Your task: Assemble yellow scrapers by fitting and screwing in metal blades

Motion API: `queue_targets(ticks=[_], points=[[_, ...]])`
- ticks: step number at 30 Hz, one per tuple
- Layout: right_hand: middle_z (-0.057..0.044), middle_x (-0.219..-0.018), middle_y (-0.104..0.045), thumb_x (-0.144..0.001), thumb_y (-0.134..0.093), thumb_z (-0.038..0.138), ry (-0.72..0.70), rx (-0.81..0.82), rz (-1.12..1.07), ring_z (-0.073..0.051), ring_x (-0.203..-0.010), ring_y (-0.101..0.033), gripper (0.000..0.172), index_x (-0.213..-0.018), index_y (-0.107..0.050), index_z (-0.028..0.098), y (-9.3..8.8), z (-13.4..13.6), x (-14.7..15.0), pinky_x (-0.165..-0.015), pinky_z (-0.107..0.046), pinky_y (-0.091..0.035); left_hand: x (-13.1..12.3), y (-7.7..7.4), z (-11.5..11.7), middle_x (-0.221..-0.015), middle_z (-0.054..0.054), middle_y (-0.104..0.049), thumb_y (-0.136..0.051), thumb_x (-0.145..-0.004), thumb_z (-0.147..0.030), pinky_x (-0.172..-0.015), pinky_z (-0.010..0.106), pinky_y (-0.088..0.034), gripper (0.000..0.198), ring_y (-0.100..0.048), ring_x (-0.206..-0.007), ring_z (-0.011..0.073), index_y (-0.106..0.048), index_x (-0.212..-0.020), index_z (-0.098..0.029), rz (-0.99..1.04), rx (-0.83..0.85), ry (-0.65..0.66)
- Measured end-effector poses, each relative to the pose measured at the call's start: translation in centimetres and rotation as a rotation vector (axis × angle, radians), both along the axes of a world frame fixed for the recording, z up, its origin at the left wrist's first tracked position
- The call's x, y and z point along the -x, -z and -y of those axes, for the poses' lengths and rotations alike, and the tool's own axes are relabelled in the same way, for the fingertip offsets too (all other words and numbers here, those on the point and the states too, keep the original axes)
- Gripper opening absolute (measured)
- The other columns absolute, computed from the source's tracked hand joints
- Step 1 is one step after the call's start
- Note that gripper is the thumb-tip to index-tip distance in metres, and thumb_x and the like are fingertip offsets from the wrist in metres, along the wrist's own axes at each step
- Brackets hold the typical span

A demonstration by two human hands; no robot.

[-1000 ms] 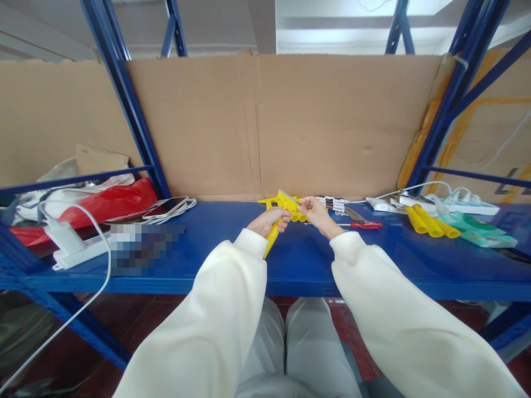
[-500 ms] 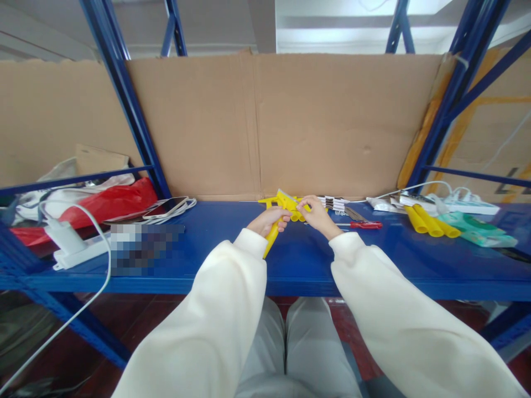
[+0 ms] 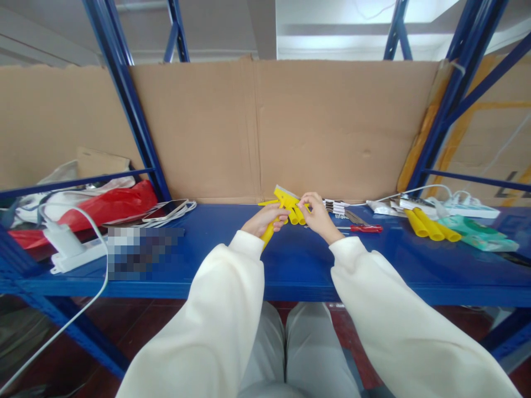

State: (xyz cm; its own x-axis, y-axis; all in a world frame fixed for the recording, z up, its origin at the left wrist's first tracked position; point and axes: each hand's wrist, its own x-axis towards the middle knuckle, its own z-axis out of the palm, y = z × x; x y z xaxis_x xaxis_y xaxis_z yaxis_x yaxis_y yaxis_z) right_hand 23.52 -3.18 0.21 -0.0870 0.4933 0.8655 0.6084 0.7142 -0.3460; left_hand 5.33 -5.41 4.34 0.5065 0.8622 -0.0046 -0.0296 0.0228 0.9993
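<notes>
My left hand [image 3: 264, 219] is closed round the handle of a yellow scraper [image 3: 285, 197], whose wide head with a greyish edge points up and away from me. The lower end of its handle sticks out below my fingers. My right hand [image 3: 318, 216] is at the right end of the scraper head, thumb and fingertips pinched together; whatever is between them is too small to make out. Several yellow tubular pieces [image 3: 295, 216] lie on the shelf just behind my hands, partly hidden by them.
Right of my hands lie a red-handled screwdriver [image 3: 365, 228] and a row of black-and-white pieces [image 3: 335, 208]. Farther right are yellow tubes [image 3: 431, 230], a green packet [image 3: 477, 232] and a white power strip [image 3: 477, 210]. A red bag [image 3: 120, 202] and white cable are left. Cardboard [image 3: 332, 127] stands behind.
The scraper head has turned slightly, its right end now lower and closer to my right fingertips. My left hand has shifted a little to the left; my right hand has barely moved.
</notes>
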Motion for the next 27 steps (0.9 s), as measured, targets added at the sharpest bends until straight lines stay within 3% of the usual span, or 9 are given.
queue_targets(ticks=[12,27], points=[[-0.008,-0.099,-0.061,-0.090,-0.052,0.028,-0.020,-0.045,-0.023,-0.026,-0.102,-0.055,0.012,-0.078,-0.054,0.025,-0.7,1.3,0.8,-0.098,-0.047,-0.041,1.2,-0.2,-0.1,-0.050,-0.011,-0.041,-0.064,-0.082,-0.008,-0.031,0.013,-0.019,0.024,-0.030,-0.029,0.0019,-0.044,-0.075,-0.020,0.029,-0.005,0.067],[-0.007,-0.096,-0.062,-0.088,-0.054,0.025,-0.005,-0.039,0.019,-0.026,-0.098,-0.055,0.012,-0.077,-0.052,0.025,-0.4,0.9,0.7,-0.094,-0.046,-0.043,1.0,-0.1,0.0,-0.049,-0.010,-0.041,-0.061,-0.085,-0.008,-0.032,0.013,-0.019,0.023,-0.030,-0.030,0.0016,-0.044,-0.073,-0.019,-0.008,-0.034,0.026]])
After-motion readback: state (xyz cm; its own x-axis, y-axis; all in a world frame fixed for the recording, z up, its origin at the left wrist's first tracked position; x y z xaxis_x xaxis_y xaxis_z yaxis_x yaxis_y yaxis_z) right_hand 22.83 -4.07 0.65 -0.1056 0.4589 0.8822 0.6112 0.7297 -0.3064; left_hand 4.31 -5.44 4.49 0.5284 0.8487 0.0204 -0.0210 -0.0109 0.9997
